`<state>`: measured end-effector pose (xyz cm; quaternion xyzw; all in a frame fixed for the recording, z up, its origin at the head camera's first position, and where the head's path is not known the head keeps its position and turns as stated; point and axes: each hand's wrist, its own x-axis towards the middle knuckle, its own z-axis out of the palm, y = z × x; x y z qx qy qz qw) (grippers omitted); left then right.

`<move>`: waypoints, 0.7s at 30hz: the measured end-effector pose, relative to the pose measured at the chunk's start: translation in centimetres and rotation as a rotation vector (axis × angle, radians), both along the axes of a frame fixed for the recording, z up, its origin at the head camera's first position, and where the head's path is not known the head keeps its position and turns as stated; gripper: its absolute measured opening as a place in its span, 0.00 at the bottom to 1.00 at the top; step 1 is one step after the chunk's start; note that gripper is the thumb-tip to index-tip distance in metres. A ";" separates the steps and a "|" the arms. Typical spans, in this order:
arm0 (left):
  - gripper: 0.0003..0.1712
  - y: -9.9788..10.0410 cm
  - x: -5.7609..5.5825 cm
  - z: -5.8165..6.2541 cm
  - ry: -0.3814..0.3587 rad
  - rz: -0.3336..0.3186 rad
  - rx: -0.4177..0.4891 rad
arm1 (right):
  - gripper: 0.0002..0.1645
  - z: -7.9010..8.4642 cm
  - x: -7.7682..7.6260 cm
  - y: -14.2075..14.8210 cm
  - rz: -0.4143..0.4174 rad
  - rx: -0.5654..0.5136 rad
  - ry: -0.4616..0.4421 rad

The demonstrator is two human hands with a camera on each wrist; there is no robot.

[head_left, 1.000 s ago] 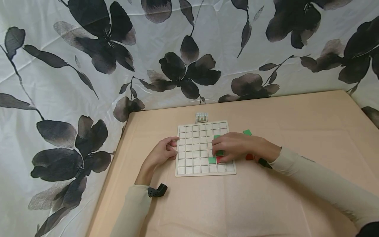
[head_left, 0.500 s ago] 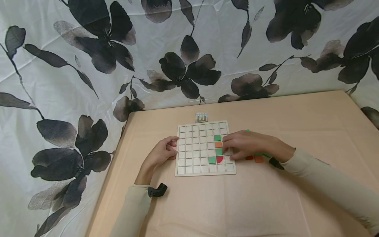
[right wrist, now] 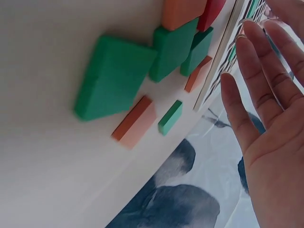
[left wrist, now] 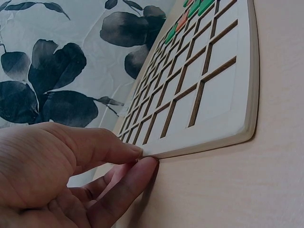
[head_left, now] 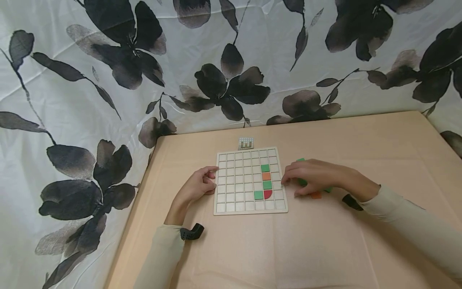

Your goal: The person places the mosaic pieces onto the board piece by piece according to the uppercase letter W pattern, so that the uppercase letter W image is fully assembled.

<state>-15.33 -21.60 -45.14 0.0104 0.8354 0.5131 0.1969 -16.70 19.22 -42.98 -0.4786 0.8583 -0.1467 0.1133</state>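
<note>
A person's left hand (head_left: 195, 186) pinches the edge of a flat cream gridded board (head_left: 230, 188). The right hand (head_left: 319, 176), fingers released, hangs beside the opposite edge, loose green blocks (right wrist: 114, 78) and orange blocks (right wrist: 137, 122) near its palm. Left of those fingertips, three green squares (head_left: 267, 185), an orange square (head_left: 266, 176) and a red rounded piece (head_left: 268, 194) sit in the grid.

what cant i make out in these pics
- Card: head view, its print is too small to read.
- Loose tiles: head view, the right hand covers part of them.
- Loose red tile: right wrist view, cut off by the top edge.
- Board: left wrist view, far part cut off by the top edge.
- Left hand: left wrist view, cut off by the left and bottom edges.
</note>
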 end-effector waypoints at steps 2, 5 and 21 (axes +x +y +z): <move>0.37 0.0 0.0 0.0 0.003 -0.004 0.000 | 0.24 0.0 0.1 0.6 -0.010 -0.010 0.004; 0.37 0.0 0.0 0.0 0.003 -0.006 0.001 | 0.23 0.0 0.3 1.3 -0.020 -0.019 0.022; 0.37 -0.1 -0.1 -0.2 0.011 -0.007 0.005 | 0.21 -0.8 -0.2 3.0 -0.108 -0.006 0.004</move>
